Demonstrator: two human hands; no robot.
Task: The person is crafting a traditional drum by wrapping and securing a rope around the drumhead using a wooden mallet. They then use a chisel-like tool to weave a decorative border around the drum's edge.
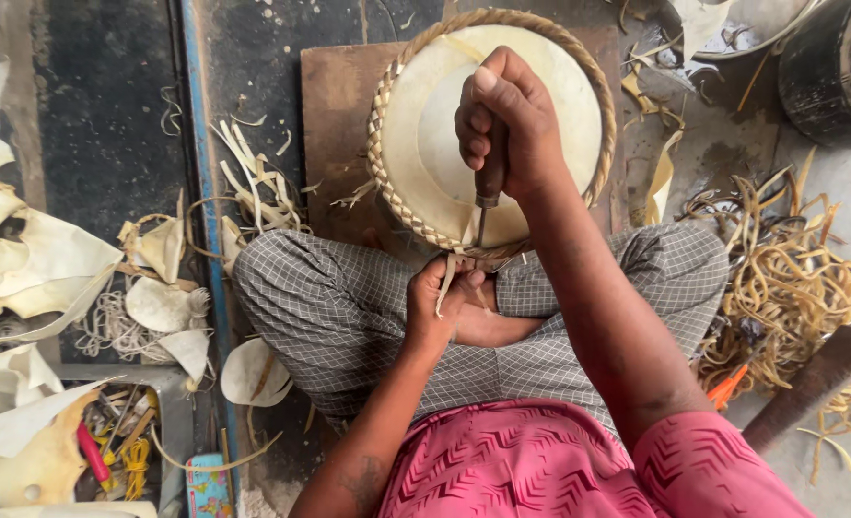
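A round drum head (pixel 531 105) of pale hide with a braided strap rim (pixel 379 144) stands on a wooden board (pixel 334 115) in front of my crossed legs. My right hand (pixel 502 120) is shut on a wooden-handled awl (pixel 489 182), its metal tip pointing down into the near rim of the braid. My left hand (pixel 440 302) pinches a pale hide strip (pixel 447 278) at the near edge of the rim, right below the awl's tip.
Pale hide scraps (pixel 32 259) and shavings lie at left beside a blue metal bar (pixel 200 163). A tangle of yellow hide strips (pixel 790 278) lies at right, with a wooden handle (pixel 814 384) and a black pot (pixel 833 72). A tool tray (pixel 123 436) sits lower left.
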